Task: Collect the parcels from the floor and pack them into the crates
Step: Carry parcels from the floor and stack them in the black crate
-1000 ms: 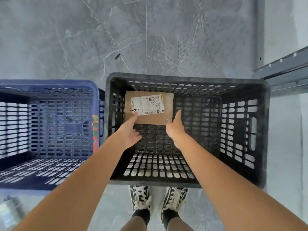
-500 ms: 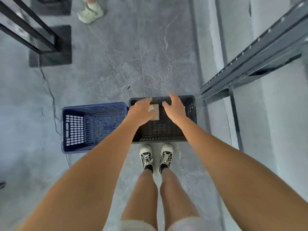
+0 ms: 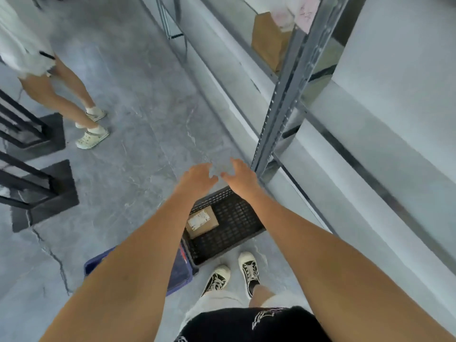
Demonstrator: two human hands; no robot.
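The brown parcel point(image 3: 201, 221) lay flat in the black crate point(image 3: 237, 224), label up, against its left wall (long axis slanting toward the far right). The blue crate point(image 3: 181, 269) stood just beside, contents hidden by the arm. Above, left hand point(image 3: 196, 180) and right hand point(image 3: 240, 177) hung loosely spread, holding nothing.

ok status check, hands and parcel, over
Left hand and right hand open, holding nothing. Brown parcel lies in black crate. Nothing blocking.
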